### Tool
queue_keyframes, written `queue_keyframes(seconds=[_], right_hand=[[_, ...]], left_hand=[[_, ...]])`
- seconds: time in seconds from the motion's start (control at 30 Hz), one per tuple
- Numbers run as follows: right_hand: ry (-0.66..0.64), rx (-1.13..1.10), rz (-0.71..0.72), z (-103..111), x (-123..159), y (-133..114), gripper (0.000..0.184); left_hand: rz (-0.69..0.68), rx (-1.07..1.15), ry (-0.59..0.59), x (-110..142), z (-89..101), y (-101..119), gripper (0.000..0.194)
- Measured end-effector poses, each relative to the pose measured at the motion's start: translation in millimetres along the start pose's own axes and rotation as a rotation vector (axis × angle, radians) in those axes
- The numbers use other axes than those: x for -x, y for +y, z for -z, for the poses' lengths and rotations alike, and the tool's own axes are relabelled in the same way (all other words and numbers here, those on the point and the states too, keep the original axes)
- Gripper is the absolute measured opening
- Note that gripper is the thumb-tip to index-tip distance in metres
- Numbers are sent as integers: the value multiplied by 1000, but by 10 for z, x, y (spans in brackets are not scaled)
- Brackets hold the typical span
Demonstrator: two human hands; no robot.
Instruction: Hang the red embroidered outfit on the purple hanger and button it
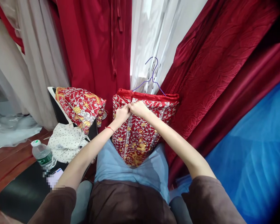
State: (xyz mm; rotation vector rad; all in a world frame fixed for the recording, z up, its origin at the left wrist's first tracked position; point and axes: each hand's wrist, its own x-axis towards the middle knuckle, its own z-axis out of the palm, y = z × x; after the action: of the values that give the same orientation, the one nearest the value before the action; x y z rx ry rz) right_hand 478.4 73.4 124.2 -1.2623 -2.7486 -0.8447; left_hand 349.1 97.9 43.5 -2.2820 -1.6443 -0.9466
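A red skirt-like garment (142,133) with silver and gold embroidery lies across my lap, its plain red waistband along the top. Inside that waistband sits a purple wire hanger (152,73), its hook sticking up. My left hand (122,114) is closed on the upper edge of the garment, left of its middle, with a thin red cord on the wrist. Right beside it, my right hand (138,109) pinches the same edge; the two hands touch. Whatever lies between the fingertips besides cloth is hidden.
At the left, another red embroidered piece (81,107) rests on a black chair. A dotted white cloth bag (66,141), a water bottle (41,152) and a phone (55,177) lie nearby. Red gowns (93,43) hang ahead and right; blue tulle (252,149) spreads at the right.
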Motion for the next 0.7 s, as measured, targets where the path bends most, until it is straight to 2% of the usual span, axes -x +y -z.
queue_keyframes(seconds=[0.1,0.3,0.43,0.5,0.57,0.63,0.7], right_hand=[[50,30,-2,70,-51,153,33],[238,-29,-179,191,-125,342,36],[395,-172,-410,297,-290,299,40],[370,-265,-554,366,-442,290,41],[255,-358,-669,429,-597,305,42],[109,-446,-730,468,-711,342,44],[25,-534,-736,471,-753,387,42]], left_hand=[[11,62,21,34,-21,16,35],[9,55,44,71,-47,37,37],[26,54,13,106,-28,75,38],[37,50,2,112,-13,103,39],[35,55,3,111,-5,121,38],[23,61,11,109,-4,120,37],[17,62,15,109,-5,104,37]])
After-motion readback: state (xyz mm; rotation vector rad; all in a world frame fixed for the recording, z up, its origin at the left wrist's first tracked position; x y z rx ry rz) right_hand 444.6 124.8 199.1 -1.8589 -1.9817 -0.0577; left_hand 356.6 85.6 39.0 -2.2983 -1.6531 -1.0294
